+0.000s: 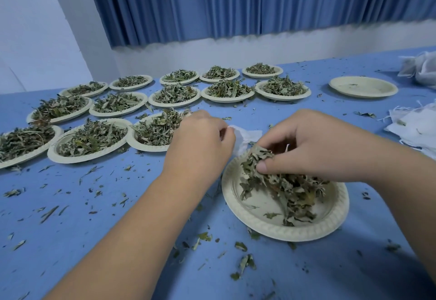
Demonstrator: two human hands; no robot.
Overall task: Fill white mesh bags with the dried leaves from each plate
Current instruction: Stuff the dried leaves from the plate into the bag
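Note:
A cream paper plate [247, 210] lies in front of me on the blue table, with a heap of dried leaves [290, 191] on its far right part. My right hand [313, 144] pinches a bunch of those leaves above the plate's far edge. My left hand [200, 144] holds the rim of a white mesh bag [245, 137], which shows between the two hands just beyond the plate. Most of the bag is hidden behind my hands.
Several plates of dried leaves [92, 139] stand in rows across the left and far middle of the table. An empty plate [363, 86] sits far right. White mesh bags lie in a pile [415, 130] at the right edge, more white cloth [422, 66] behind. Leaf crumbs litter the tablecloth.

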